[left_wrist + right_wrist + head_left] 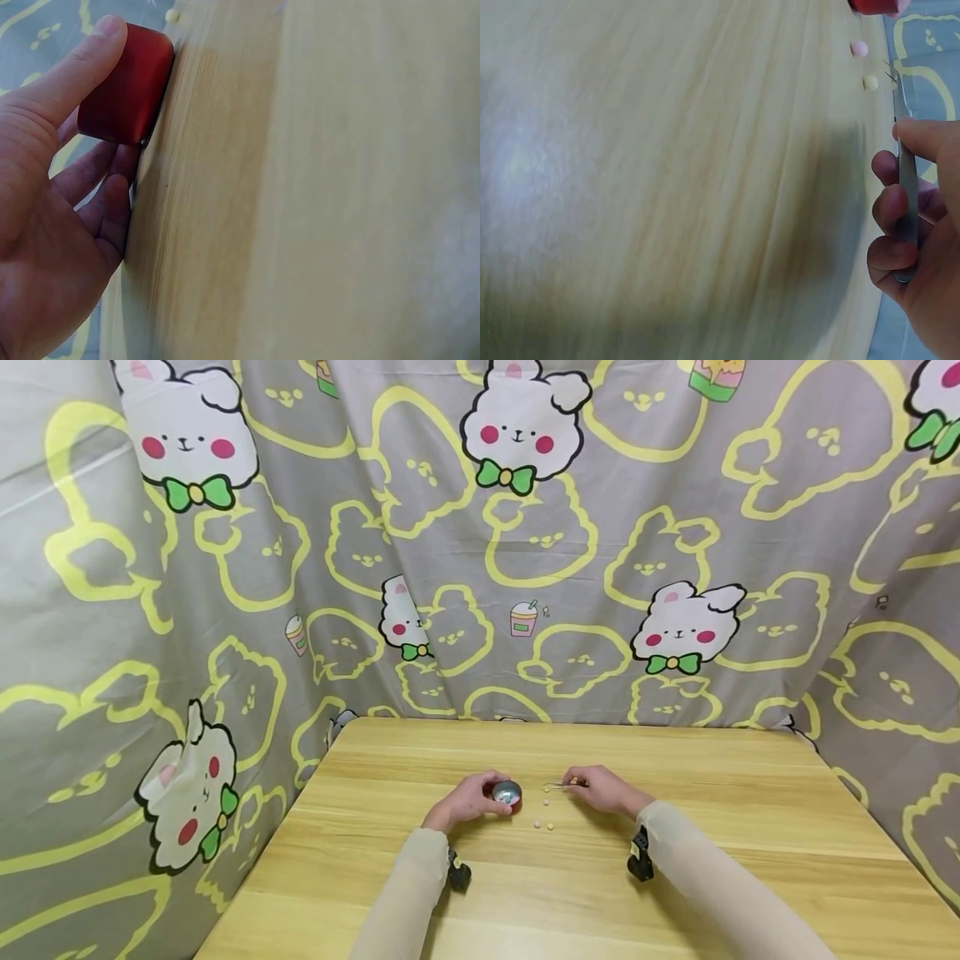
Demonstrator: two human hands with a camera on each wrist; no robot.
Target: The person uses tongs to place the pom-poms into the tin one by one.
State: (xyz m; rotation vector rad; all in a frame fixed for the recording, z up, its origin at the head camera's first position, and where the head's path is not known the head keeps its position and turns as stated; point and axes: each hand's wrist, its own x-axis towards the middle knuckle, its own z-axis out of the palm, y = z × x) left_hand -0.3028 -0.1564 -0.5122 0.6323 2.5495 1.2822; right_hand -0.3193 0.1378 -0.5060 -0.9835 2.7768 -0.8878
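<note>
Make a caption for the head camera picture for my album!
Over a wooden table, the left hand holds a small container; the right hand holds tweezers near tiny pink and yellow balls.

Smooth, satiny container [129, 88], metal tweezers [908, 191], glossy wood-grain tabletop [540, 902], matt creased cloth curtain [442, 543]

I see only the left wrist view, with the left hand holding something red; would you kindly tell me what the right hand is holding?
Observer: The right hand holds metal tweezers.
Operator: Thank you; how many small balls are there between the hands?
Observer: The head view shows four small balls: two pink and two yellow.
Operator: And are the tips near any of them, if I may ask?
Observer: Yes, they are right at a yellow ball, though I cannot tell whether they grip it.
</note>
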